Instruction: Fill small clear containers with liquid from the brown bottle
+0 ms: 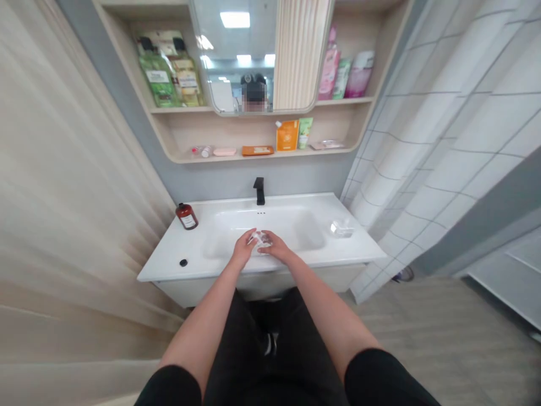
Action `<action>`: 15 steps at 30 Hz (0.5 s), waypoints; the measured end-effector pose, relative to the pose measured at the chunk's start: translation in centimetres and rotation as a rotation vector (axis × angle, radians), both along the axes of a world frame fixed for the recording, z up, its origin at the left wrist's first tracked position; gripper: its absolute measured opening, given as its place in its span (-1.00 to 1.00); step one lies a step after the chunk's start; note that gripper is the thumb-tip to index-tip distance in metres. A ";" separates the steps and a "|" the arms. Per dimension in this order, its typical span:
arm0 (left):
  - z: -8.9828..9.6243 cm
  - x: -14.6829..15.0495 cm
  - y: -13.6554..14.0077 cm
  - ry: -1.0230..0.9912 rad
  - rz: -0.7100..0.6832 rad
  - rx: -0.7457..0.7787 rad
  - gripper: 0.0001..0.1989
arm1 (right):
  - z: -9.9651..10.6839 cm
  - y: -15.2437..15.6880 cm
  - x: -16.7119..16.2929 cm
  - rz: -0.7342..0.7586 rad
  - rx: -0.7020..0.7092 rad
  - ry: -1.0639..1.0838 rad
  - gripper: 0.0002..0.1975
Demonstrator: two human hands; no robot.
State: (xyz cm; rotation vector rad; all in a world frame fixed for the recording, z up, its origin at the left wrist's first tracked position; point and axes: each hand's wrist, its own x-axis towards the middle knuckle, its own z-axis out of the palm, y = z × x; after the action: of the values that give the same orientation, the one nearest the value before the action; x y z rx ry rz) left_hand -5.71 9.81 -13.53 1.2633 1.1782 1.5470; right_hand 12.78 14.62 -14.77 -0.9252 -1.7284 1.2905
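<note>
Over the front of the white sink [308, 223], my left hand [243, 249] and my right hand [276, 248] are close together. Between them is a small clear, shiny object [262, 239], perhaps a plastic or glass container; its exact kind is too small to make out. The fingers of both hands curl round it from either side. Behind the hands, a black faucet [260, 192] stands at the back of the sink. On the left of the counter are a brown bottle [187, 216] with a white label and a small round black piece [183, 263].
A clear box-like container [341, 228] sits on the counter's right. Above, a wooden wall cabinet [236, 127] with a mirror [236, 56] holds mouthwash-like bottles [160, 79], pink bottles [329, 70] and an orange pouch [287, 135]. A pale curtain [63, 197] hangs left; white tiles [422, 169] line the right.
</note>
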 end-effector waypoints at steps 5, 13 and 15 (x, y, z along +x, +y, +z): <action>-0.1 -0.5 0.2 -0.091 -0.063 -0.048 -0.43 | -0.1 0.1 0.2 -0.045 0.054 -0.023 -0.16; 0.4 0.1 0.8 -0.149 0.081 -0.075 -0.43 | 0.7 -0.3 -1.1 -0.113 0.085 -0.079 -0.14; 0.4 -0.1 0.6 -0.168 0.002 -0.039 -0.36 | 0.3 -0.6 -1.1 -0.134 0.089 -0.041 -0.13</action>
State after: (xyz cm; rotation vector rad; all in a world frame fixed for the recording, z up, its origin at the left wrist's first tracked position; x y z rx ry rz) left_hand -5.77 10.36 -13.11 1.0841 1.0966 1.5913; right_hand 11.63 14.07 -14.43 -1.0043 -1.7106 1.1060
